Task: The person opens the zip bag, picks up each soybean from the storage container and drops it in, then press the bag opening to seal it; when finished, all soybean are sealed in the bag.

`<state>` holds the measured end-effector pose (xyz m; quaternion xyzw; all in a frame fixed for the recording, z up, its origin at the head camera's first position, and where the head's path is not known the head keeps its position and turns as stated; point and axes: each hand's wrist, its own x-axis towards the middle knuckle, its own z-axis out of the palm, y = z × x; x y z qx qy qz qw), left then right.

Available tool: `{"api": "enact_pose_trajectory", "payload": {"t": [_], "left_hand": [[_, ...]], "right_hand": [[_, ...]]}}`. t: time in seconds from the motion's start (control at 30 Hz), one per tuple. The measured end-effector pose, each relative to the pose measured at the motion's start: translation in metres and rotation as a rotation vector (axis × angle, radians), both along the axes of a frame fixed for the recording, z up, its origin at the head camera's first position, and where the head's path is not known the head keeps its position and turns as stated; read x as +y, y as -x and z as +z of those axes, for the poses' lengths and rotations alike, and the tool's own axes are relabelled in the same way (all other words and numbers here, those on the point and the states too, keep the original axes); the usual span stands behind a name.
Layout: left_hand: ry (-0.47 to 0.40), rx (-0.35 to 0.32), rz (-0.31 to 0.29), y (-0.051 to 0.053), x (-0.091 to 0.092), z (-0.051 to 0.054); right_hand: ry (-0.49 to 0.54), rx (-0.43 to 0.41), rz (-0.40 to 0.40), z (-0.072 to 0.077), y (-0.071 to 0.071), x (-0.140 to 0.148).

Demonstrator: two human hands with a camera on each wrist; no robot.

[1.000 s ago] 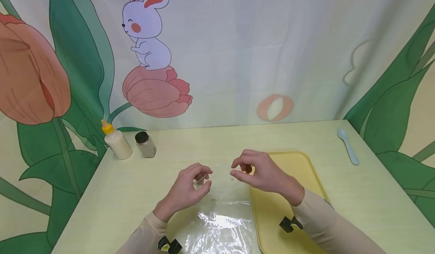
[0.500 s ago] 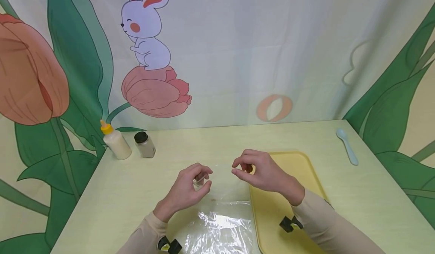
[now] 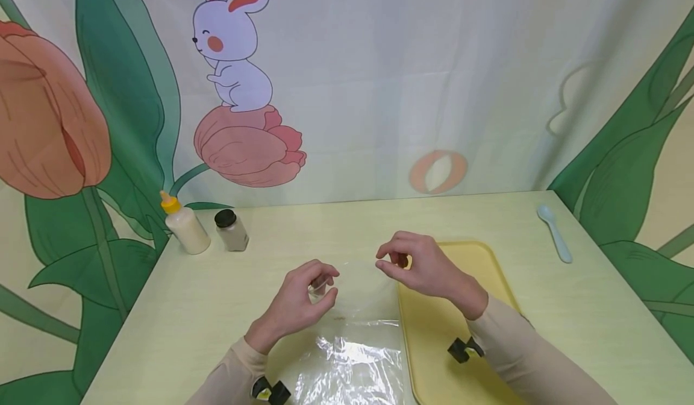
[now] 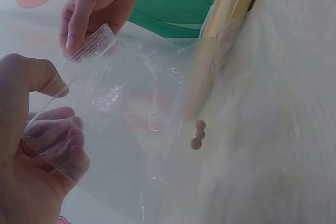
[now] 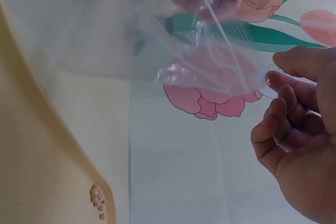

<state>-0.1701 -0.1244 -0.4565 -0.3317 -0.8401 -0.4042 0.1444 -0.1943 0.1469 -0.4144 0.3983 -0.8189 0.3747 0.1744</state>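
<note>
In the head view, a clear zip bag (image 3: 352, 357) spreads over the table between the hands. My left hand (image 3: 295, 299) grips its mouth; in the left wrist view the left hand (image 4: 39, 166) has its thumb on one side and curled fingers showing through the plastic. My right hand (image 3: 428, 266) is raised above the yellow tray, apart from the left. The right wrist view shows the right hand (image 5: 304, 119) curled, thumb and index pinching a small clear rounded piece (image 5: 266, 87) beside the zip edge. Three brown balls (image 4: 200, 134) show near the bag; whether inside is unclear.
The yellow tray (image 3: 439, 357) is at the right, with several small brown balls (image 5: 97, 198) in its corner. A yellow-capped bottle (image 3: 188, 231) and a black-lidded jar (image 3: 233, 233) stand at the back left. A pale blue spoon (image 3: 555, 236) lies at the far right.
My right hand has moved slightly up and to the right. The left hand stays where it was. A tiny speck seen between the hands a second ago no longer shows.
</note>
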Motion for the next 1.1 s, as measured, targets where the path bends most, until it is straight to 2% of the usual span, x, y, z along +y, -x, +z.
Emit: {"api": "enact_pose_trajectory", "payload": {"t": [0.2, 0.67, 1.1], "left_hand": [[0.004, 0.012, -0.001, 0.0, 0.0, -0.001], [0.002, 0.021, -0.007, 0.0, -0.001, -0.005], [0.002, 0.034, -0.002, 0.0, -0.002, -0.006]], "right_hand": [[-0.004, -0.002, -0.031, -0.008, 0.011, 0.006], [-0.06, -0.064, -0.149, -0.033, 0.031, 0.019], [-0.122, -0.187, -0.216, -0.053, 0.045, 0.029]]}}
